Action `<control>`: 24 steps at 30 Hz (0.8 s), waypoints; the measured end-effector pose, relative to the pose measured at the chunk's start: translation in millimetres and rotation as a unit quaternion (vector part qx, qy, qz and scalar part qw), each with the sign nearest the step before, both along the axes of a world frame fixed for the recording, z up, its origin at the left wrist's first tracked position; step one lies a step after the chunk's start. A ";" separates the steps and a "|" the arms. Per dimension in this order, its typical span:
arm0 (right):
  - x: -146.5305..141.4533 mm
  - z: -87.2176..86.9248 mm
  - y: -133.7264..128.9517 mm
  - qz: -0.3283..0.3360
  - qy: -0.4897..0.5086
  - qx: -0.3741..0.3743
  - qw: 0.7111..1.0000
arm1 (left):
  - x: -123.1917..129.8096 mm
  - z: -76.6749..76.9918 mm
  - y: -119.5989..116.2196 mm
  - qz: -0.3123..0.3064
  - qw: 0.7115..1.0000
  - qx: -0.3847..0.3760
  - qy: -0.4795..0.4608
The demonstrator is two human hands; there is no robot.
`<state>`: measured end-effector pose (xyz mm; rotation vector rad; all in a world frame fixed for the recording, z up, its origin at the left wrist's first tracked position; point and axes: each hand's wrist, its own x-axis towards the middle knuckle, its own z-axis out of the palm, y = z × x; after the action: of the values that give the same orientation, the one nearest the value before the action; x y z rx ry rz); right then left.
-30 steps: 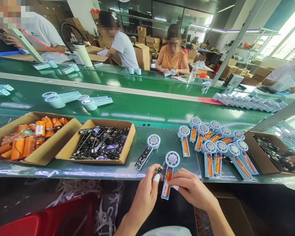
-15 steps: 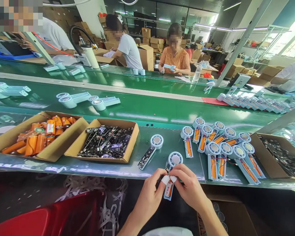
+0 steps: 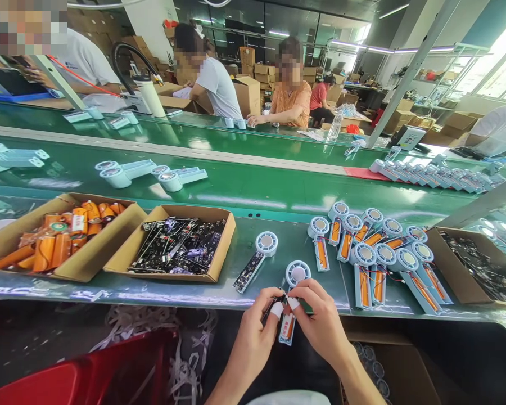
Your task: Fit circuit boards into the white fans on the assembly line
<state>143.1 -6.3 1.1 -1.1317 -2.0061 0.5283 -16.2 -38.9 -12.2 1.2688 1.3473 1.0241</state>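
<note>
Left hand (image 3: 255, 326): your fingers pinch a circuit board (image 3: 270, 307)
Right hand (image 3: 320, 316): your fingertips narrowed, hold unclear
Fan (image 3: 297, 272): at your twelve o'clock

From my head, the single camera looks forward and down, close over my fingers (image 3: 314, 293), across the bench (image 3: 287, 239) to the green conveyor belt (image 3: 257, 183) beyond.

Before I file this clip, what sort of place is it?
Probably an electronics assembly workshop: circuit boards heaped in a carton, clustered pale-blue units with open handles, and co-workers along a long green work surface.
</note>
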 end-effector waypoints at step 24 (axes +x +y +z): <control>-12.3 20.0 -6.1 -0.009 -0.295 0.135 0.946 | -6.0 4.3 -2.1 -0.002 0.970 0.169 0.176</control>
<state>130.8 -12.4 21.1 -1.2247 -2.4707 -0.1251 -22.2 -41.0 -7.9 1.7721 1.4732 1.0934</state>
